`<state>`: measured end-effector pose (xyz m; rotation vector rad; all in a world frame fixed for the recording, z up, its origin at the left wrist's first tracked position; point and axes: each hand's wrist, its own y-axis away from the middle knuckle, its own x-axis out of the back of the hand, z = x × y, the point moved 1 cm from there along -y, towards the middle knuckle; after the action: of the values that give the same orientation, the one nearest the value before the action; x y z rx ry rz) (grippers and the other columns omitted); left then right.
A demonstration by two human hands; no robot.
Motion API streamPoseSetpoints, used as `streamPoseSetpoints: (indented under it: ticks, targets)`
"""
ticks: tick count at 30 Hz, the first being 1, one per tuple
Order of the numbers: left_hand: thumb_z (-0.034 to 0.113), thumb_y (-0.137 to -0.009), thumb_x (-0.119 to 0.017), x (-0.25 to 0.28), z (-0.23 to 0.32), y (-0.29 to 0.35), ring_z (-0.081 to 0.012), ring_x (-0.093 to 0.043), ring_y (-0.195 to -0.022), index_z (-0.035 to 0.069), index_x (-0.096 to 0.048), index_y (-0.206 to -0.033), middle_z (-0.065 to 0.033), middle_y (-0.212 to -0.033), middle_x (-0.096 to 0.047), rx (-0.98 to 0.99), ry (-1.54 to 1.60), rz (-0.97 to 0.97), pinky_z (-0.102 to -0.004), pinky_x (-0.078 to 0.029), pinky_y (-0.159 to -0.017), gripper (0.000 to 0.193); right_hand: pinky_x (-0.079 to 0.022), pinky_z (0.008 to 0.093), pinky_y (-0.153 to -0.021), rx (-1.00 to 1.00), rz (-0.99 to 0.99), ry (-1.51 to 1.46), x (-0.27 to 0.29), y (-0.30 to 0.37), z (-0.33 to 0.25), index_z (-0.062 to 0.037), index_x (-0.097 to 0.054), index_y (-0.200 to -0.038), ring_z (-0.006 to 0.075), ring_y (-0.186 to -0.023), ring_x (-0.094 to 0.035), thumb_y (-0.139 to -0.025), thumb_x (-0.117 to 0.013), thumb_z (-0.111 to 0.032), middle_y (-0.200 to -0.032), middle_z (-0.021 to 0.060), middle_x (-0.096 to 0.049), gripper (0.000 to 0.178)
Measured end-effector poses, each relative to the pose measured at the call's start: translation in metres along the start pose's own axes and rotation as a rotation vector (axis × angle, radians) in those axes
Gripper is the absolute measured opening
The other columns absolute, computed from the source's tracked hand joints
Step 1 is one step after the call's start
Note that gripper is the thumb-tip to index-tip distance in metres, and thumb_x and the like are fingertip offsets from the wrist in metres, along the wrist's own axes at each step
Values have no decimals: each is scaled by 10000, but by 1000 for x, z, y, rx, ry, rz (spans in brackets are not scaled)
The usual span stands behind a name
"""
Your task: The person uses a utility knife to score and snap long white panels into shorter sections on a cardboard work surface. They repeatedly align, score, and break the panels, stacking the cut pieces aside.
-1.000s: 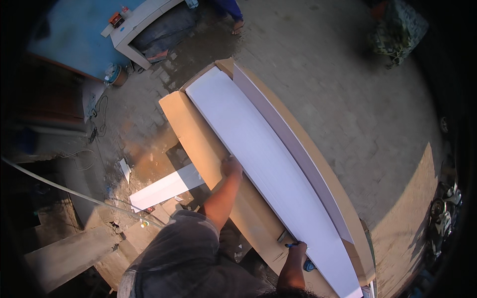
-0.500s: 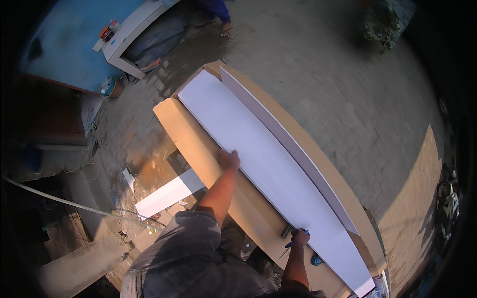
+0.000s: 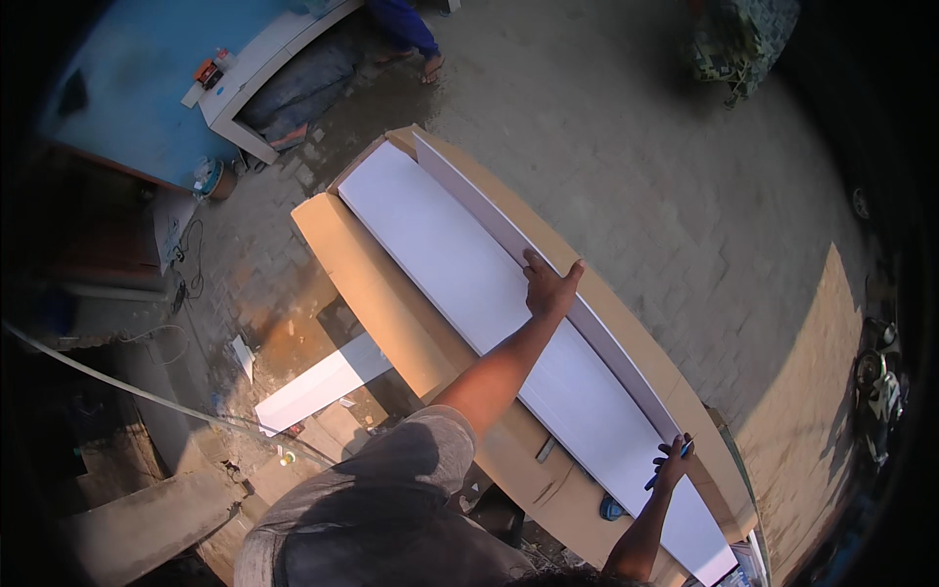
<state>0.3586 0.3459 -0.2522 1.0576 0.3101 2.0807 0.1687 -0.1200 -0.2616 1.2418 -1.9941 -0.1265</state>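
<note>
A long white panel [image 3: 430, 245] lies flat on brown cardboard [image 3: 357, 269]. Along its far side, a narrow white panel [image 3: 626, 367] stands on edge. My left hand [image 3: 553, 289] is at the upper edge of this standing panel, its thumb and fingers spread apart. Farther down the same panel, my right hand [image 3: 671, 464] is beside the near end with several fingers stretched out. A small blue tool [image 3: 688, 446] shows at its fingers; its kind is too small to make out. On the cardboard below the flat panel sits a dark blue tape-measure-like object [image 3: 611, 508].
A small grey bar [image 3: 546, 449] lies on the cardboard. Another white board [image 3: 318, 389] sticks out at left over scattered debris. A white bench [image 3: 264, 73] stands at the far left, near a person's foot [image 3: 432, 67]. A motorbike [image 3: 875, 391] is at the right.
Both hands have moved away from the flat panel's near edge, across to the standing panel on the far side. The grey bar by my right hand now lies uncovered. The view has shifted slightly.
</note>
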Motion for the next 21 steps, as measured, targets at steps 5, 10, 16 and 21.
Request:
streamPoseSetpoints:
  ticks: [5, 10, 16, 21]
  targets:
    - [218, -898, -760, -40, -8, -11, -473, -692, -1167, -48, -352, -1535, -312, -1438, -531, 193, 94, 98, -532, -640, -942, 801, -386, 236, -433, 41, 25, -142, 11, -15, -3, -74, -549, -1378, 215, -768, -782, -1039, -644, -552, -1048, 152, -775, 593]
    - [86, -929, -658, 27, -49, 12, -432, -694, -1160, -42, -336, -1507, -284, -1416, -517, 29, 498, -183, -516, -656, -896, 674, -415, 241, -474, 21, 212, -223, 53, 77, -38, -56, -599, -1220, 183, -811, -781, -1033, -688, -414, -998, 111, -777, 414]
    - [27, -922, -605, 76, -54, 65, -385, -638, -1145, -68, -421, -1413, -249, -1329, -464, 5, 496, -69, -447, -699, -720, 533, -407, 231, -455, -106, 413, -346, 57, 173, 5, -28, -518, -1392, 235, -909, -797, -1043, -684, -331, -1125, 161, -748, 491]
    - [79, -965, -658, 90, -109, 82, -364, -623, -1226, 42, -417, -1436, -171, -1407, -511, 142, 807, -217, -509, -645, -875, 530, -413, 289, -498, -266, 435, -523, 61, 133, 55, -51, -477, -1487, 305, -1006, -778, -1005, -696, -276, -1241, 181, -698, 576]
